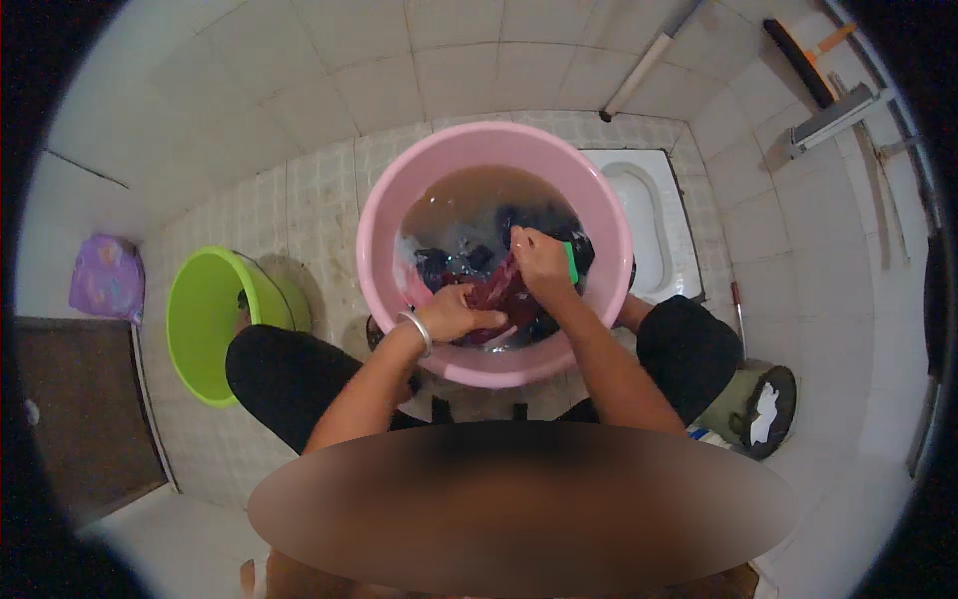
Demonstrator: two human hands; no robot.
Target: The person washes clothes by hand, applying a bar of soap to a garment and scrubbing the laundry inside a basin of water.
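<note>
A large pink plastic basin stands on the floor between my knees, holding murky brownish water. Dark wet clothes are bunched in it, partly under the surface. My right hand is closed on a dark red wet cloth, pulling up a fold of it. My left hand, with a silver bangle at the wrist, has the same cloth between its thumb and fingers. Against the outer side of my right hand shows a green object; its kind is unclear.
A lime green bucket stands by my left knee. Behind the basin to the right is a white squat toilet. A waste bin sits beyond my right knee. A broom hangs on the right wall; a purple bag hangs at left.
</note>
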